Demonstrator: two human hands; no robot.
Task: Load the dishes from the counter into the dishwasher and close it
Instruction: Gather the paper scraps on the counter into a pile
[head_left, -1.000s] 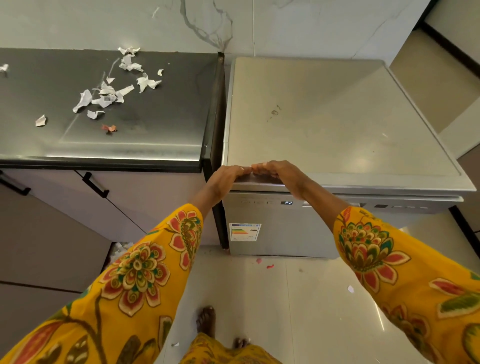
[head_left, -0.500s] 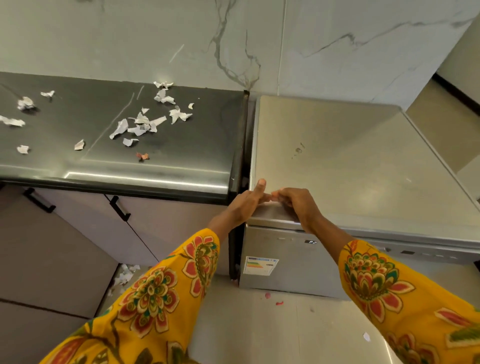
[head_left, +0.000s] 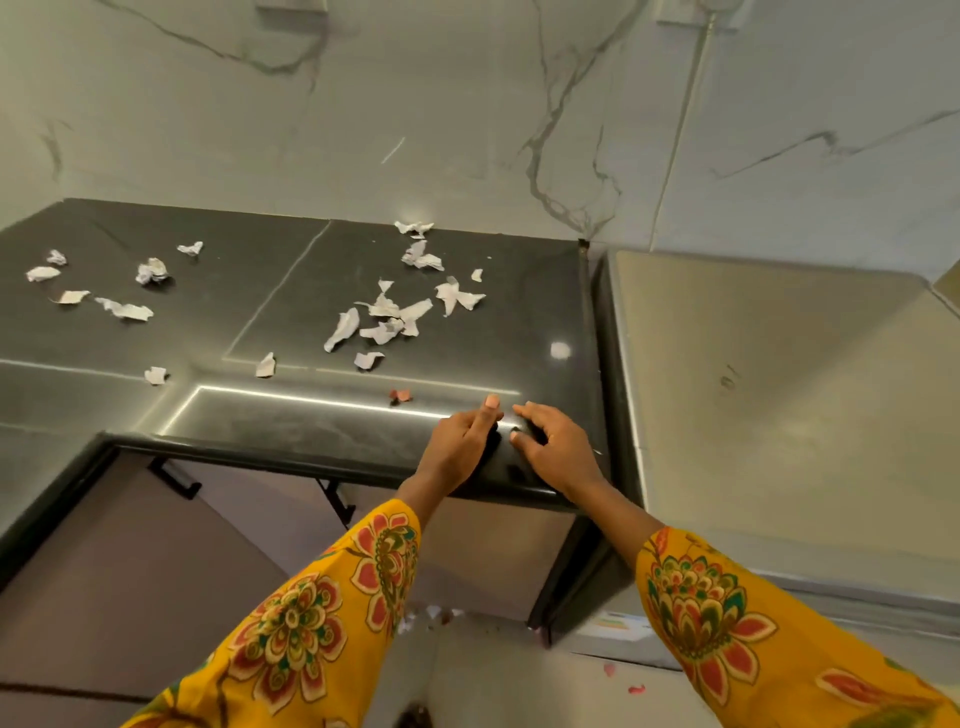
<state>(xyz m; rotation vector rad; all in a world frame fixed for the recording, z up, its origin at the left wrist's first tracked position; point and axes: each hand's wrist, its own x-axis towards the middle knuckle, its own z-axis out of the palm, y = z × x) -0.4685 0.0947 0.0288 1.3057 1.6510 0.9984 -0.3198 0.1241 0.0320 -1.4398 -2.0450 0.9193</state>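
Both hands, our left hand (head_left: 460, 441) and right hand (head_left: 556, 449), hover loose and holding nothing over the dark surface (head_left: 311, 431), while the dishwasher (head_left: 779, 415) stands just right, seemingly shut, heavy and rigid, best gripped along its door's top edge.

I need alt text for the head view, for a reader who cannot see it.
Two hands, left and right, hover empty, fingers loosely curled, over the front edge of a dark counter strewn with paper scraps. A steel dishwasher stands to the right; no dishes are in view.
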